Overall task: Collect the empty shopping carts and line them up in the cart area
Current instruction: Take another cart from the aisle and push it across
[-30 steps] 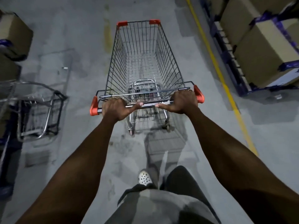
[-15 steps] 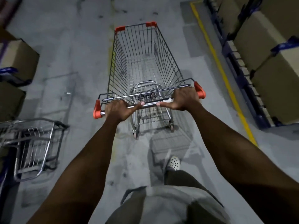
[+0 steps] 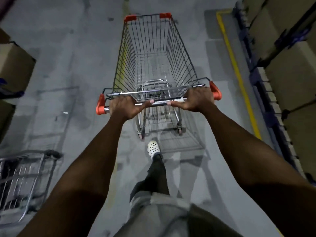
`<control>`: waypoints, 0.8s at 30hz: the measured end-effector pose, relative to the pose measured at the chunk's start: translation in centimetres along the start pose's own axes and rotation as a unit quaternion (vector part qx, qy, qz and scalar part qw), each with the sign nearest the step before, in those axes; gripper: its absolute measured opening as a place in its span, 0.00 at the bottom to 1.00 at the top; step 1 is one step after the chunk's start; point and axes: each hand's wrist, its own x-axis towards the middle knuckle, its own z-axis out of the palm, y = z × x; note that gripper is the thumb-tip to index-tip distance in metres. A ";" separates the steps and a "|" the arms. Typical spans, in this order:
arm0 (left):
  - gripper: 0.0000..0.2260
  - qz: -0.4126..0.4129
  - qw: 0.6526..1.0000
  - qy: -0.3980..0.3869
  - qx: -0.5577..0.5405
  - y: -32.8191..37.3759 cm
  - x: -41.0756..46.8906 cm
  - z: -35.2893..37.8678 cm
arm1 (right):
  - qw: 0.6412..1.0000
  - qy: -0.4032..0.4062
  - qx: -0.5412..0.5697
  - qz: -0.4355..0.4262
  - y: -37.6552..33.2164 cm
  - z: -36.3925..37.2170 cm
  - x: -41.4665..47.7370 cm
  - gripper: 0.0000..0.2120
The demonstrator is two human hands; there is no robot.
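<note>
I am gripping the cart (image 3: 153, 53) handle with my left hand (image 3: 124, 106) and right hand (image 3: 199, 99); veering could be clipping the pallet boxes (image 3: 289, 79) at right.

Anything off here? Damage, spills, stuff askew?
No damage or spill shows. The pushed cart is empty. Minor: a second cart sits apart at lower left, and a white scrap lies on the floor left of the handle.

Two wire shopping carts (image 3: 181, 59) (image 3: 25, 177), two hands (image 3: 125, 106) (image 3: 198, 100), one white perforated shoe (image 3: 153, 148), one yellow floor line (image 3: 237, 74).
</note>
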 end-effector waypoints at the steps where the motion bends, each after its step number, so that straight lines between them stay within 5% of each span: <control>1: 0.46 0.002 1.000 -0.001 -0.001 -0.6 2.7 -0.2 | 1.000 0.000 0.013 0.003 0.3 -0.5 2.5 0.47; 24: 0.47 0.069 0.997 -0.019 -0.024 -6.4 59.5 -5.8 | 0.998 0.004 0.024 0.052 11.8 -8.7 53.8 0.49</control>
